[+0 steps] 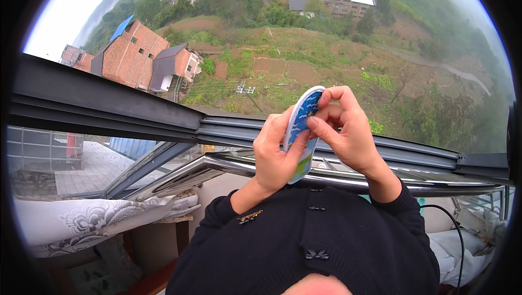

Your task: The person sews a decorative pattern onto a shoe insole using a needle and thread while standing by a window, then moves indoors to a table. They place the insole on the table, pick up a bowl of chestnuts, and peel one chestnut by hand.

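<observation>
A shoe insole [303, 119] with a white edge and a blue, white, yellow and green stitched pattern is held up before my chest. My left hand [277, 148] grips its near side, the thumb lying on the patterned face. At the upper right edge, the bent fingers and thumb of my right hand [340, 125] are brought together against the patterned face. Whether a needle or thread is between them cannot be made out. The fingers behind the insole are hidden.
A polished metal railing [240, 164] runs just beyond my body, with a dark window frame [122, 111] behind it. Patterned white cloth [94, 217] lies at the left. A black cable [461, 238] curves down at the right. Outside are brick houses and a green hillside.
</observation>
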